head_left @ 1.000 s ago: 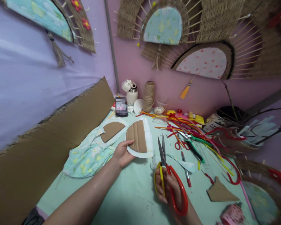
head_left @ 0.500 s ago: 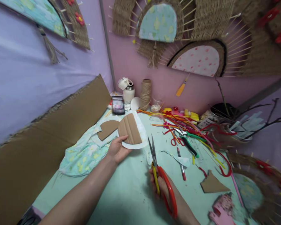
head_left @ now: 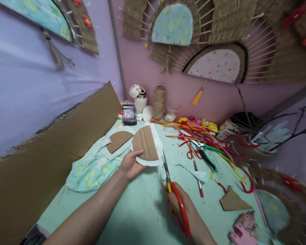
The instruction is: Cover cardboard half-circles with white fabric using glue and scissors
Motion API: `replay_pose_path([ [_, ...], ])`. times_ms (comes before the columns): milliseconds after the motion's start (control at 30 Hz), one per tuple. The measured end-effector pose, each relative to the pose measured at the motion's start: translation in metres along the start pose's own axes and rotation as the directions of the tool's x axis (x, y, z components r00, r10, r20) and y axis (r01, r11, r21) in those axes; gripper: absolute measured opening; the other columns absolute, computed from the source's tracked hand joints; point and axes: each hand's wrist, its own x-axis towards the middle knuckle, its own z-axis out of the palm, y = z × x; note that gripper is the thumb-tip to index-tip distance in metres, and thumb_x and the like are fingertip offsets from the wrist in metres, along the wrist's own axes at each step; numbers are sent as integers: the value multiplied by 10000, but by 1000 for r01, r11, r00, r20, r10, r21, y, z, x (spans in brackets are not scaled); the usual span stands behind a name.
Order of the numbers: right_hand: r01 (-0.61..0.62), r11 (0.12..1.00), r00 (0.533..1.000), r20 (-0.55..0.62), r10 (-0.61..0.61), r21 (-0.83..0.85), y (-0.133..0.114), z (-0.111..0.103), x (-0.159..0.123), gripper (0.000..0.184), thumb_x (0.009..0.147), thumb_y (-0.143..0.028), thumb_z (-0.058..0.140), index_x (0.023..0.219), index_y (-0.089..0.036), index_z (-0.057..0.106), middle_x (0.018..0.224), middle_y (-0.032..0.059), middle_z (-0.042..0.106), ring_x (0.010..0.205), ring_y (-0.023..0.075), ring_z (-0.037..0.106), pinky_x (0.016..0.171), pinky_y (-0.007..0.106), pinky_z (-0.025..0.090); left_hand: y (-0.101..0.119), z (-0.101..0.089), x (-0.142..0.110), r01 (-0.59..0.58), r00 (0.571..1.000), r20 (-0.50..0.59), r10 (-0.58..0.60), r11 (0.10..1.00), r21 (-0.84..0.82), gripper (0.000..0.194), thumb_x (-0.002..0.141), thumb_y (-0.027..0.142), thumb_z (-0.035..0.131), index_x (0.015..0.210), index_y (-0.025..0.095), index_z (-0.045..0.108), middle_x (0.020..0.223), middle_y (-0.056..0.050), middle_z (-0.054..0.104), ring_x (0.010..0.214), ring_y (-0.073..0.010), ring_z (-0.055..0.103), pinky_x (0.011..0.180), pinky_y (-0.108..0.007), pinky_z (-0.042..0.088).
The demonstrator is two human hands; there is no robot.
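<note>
My left hand [head_left: 133, 164] pinches a half-round cardboard piece [head_left: 146, 143] together with the white-backed fabric [head_left: 156, 141] under it, thumb on top and fingers below. Fabric shows as a margin around the cardboard. My right hand [head_left: 177, 200] grips a pair of scissors [head_left: 166, 168] by its red and yellow handles. The blades point up and lie beside the fabric's right edge, nearly together. Left of the held piece, a second cardboard half-round [head_left: 119, 140] rests on floral fabric [head_left: 94, 172].
Right of the scissors lie a fabric scrap [head_left: 200, 175], a red-capped marker [head_left: 198, 180], pruning shears [head_left: 206, 156] and a cardboard offcut [head_left: 234, 200]. Coloured pipe cleaners, a twine spool [head_left: 159, 103] and a white jar [head_left: 141, 102] stand farther back. A cardboard wall [head_left: 53, 146] borders the left.
The held cardboard and fabric have shifted slightly right and down toward the scissors. The scissor blades have drawn closer together and now meet the fabric's right edge.
</note>
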Motion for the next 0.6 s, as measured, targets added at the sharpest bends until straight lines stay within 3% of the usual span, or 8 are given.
replay_pose_path([
  [167, -34, 999, 999, 10, 34, 28, 2, 2, 2, 478, 769, -680, 548, 775, -209, 465, 630, -61, 349, 500, 74, 299, 424, 195, 238, -1, 1, -1, 6, 1000, -3, -6, 1000, 10, 718, 762, 0, 491, 1443, 156, 329, 1077, -116, 706, 1014, -264, 658, 1018, -500, 419],
  [367, -31, 1000, 1000, 0, 31, -3, 7, 2, 4, 498, 770, -703, 523, 747, -216, 421, 619, -70, 339, 474, 66, 308, 408, 188, 262, -2, -1, 1, -14, 1000, 12, 14, 1000, 12, 749, 743, -6, 510, 1443, 192, 334, 1136, -105, 686, 1031, -260, 651, 1015, -480, 430],
  [600, -58, 998, 998, -16, 57, -21, 6, 2, 4, 485, 783, -698, 508, 753, -220, 431, 601, -73, 349, 456, 67, 323, 400, 187, 301, -2, 2, -1, 7, 999, -32, -6, 1000, 10, 712, 759, -12, 482, 1434, 162, 335, 1057, -117, 707, 988, -266, 668, 995, -513, 441],
])
